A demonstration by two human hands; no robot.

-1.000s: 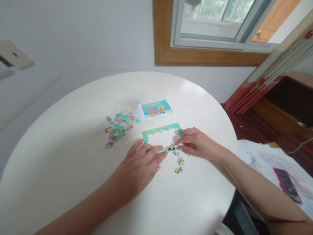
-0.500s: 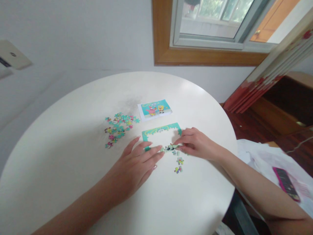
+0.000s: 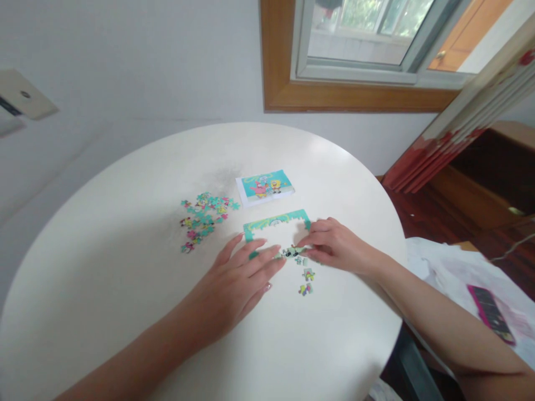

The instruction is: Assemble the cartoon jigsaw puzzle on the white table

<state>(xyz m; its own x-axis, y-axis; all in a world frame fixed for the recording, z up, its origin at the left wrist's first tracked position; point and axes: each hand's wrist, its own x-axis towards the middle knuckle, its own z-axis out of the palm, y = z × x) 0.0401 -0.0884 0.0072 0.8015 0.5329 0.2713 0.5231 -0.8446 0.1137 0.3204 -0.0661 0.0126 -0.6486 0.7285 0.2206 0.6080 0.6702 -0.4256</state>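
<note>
Puzzle border (image 3: 273, 221), one — left hand (image 3: 234, 285) wide in grip, right hand (image 3: 340, 245) narrow on one strip (image 3: 290, 252) — one picture card (image 3: 266, 186) beyond.

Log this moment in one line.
left hand: near-left corner of puzzle border | right hand: near-right corner | piece pile: left of border | picture card: beyond border

A round white tabletop (image 3: 125, 262) is topped by puzzle parts. A turquoise puzzle border (image 3: 278, 221), its middle unfilled, is laid out on it, and a printed picture sheet (image 3: 267, 187) with white margins is placed just beyond. To the left, a pile of loose pieces (image 3: 205, 216) is scattered. A few separate pieces (image 3: 308, 274) are set below the border. A grey smudge (image 3: 225, 170) is seen near the sheet.
</note>
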